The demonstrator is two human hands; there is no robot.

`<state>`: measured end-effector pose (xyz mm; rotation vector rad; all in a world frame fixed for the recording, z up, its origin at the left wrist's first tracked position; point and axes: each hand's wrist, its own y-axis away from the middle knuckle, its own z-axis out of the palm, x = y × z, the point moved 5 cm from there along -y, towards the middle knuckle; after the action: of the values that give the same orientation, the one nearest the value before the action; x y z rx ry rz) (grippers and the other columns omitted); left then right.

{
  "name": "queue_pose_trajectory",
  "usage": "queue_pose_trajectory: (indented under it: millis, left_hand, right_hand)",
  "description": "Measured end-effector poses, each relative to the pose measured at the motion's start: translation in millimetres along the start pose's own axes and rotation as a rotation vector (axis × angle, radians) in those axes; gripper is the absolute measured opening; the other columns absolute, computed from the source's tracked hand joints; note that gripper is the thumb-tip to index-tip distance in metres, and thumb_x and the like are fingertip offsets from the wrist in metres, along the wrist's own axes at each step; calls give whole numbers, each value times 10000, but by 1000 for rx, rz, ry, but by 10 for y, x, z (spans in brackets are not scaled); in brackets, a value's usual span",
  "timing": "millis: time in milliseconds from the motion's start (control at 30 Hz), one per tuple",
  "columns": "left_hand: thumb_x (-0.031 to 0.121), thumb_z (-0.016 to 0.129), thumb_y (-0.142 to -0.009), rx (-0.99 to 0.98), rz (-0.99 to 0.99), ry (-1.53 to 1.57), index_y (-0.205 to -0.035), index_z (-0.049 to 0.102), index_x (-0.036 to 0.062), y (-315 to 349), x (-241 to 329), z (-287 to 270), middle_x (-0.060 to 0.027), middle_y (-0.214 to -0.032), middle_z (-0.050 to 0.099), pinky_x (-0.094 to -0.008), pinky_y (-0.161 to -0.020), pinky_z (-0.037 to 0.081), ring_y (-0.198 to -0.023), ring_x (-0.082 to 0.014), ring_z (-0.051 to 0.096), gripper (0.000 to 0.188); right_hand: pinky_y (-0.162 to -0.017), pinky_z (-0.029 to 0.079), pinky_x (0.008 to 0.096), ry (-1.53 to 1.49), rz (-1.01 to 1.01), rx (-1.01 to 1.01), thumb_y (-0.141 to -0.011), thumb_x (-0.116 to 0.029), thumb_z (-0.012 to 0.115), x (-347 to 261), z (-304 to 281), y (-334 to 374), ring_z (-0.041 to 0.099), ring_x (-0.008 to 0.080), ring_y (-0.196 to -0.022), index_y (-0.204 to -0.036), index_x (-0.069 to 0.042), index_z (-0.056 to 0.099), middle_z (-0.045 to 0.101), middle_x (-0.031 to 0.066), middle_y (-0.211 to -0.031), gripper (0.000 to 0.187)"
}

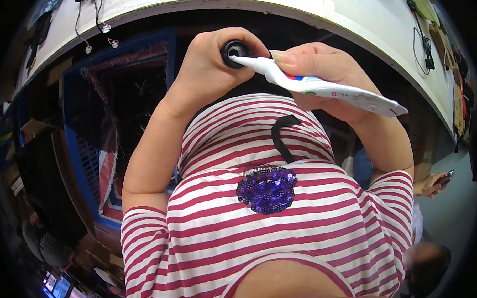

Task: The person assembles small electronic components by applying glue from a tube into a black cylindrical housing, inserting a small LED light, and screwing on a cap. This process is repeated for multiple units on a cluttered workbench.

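Note:
My left hand (207,68) is closed around a black cylindrical part (228,48), with its round, hollow end facing up. Between the fingers and thumb of my right hand (328,75) is a white squeeze tube (347,92) with red and blue marks, flattened toward its tail. The tube's long white nozzle (248,62) points left, and its tip is at the opening of the black part. Whether the tip touches the inside is too small to tell. Both hands are raised in front of my striped shirt, close to the white table edge.
A white table (191,7) curves across the far side, with thin cables (98,22) hanging over its edge at left. A black cable (428,53) lies at right. Left of me stands a blue crate (68,97) with dark contents. Another person's hand (431,185) holds a phone at lower right.

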<state>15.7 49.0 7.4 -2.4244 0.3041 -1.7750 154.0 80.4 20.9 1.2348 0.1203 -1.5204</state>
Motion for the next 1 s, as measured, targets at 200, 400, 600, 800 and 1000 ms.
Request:
queue_pose_trajectory:
  millis: [200,400,600,800,1000]
  left_hand:
    - [0,659,-664,20,-29,-11,-825,640,23,-35,-6,0,-57,-718,633,-218,-602,459,-634,-111,582,164]
    - [-2,668,-664,18,-89,23,-831,625,19,-87,-23,-4,-29,-719,610,-202,-604,441,-650,-83,553,174]
    - [35,722,-646,-20,-337,217,-885,582,23,-237,-12,20,30,-726,522,-178,-576,388,-662,-42,466,277]
    - [154,574,-790,-254,-345,522,-1129,465,12,-233,-41,49,-16,-925,484,-184,-699,360,-796,-57,426,383]
    - [199,607,-814,-116,-218,537,-1106,468,14,-228,-57,-4,-53,-752,528,-179,-515,349,-593,-64,444,373]
  right_hand:
    - [-351,195,161,84,-26,77,-820,-284,628,-77,-40,-6,330,23,-384,-767,-6,618,429,-28,-505,283]
    - [-346,191,161,-22,49,-65,-881,-257,555,-101,-107,-46,302,18,-381,-778,3,596,370,-47,-480,282]
    - [-347,214,170,-134,-39,-236,-906,-276,499,-267,-216,2,301,26,-382,-798,-3,581,390,-44,-484,305]
    - [-558,339,172,557,-524,252,-913,-321,475,-1101,-855,-139,409,29,-606,-873,-56,578,481,-49,-675,287]
    - [-562,387,232,1066,-643,670,-884,-318,517,-1712,-1624,-710,460,87,-591,-796,-23,598,505,3,-619,318]
